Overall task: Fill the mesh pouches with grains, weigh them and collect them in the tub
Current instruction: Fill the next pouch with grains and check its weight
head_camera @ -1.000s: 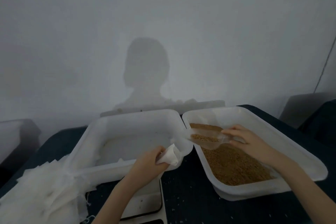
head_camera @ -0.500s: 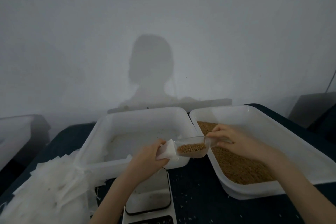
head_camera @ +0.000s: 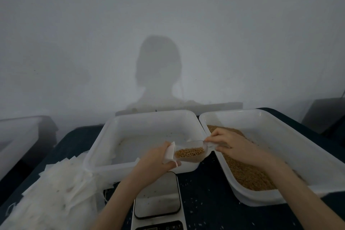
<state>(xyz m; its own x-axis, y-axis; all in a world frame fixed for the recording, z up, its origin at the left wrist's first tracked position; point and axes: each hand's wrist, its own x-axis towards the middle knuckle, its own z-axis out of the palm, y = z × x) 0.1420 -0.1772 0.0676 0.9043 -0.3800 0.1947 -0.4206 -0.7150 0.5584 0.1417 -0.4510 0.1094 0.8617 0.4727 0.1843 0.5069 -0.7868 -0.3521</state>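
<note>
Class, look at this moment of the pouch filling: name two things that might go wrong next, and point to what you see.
1. The scoop is full of grains and the pouch mouth, held by the left hand, looks narrow; grains could spill onto the scale below.
2. The right hand pinches only the scoop's handle, so a tilt could slip and dump grains into the empty tub.

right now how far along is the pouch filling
Early. Done: a scoop of grains has been lifted from the right tub. In hand: the left hand holds a pouch at the scoop's mouth while the right hand holds its handle. Left: pouring, weighing on the bare scale, dropping into the left tub; a pile of pouches waits.
</note>
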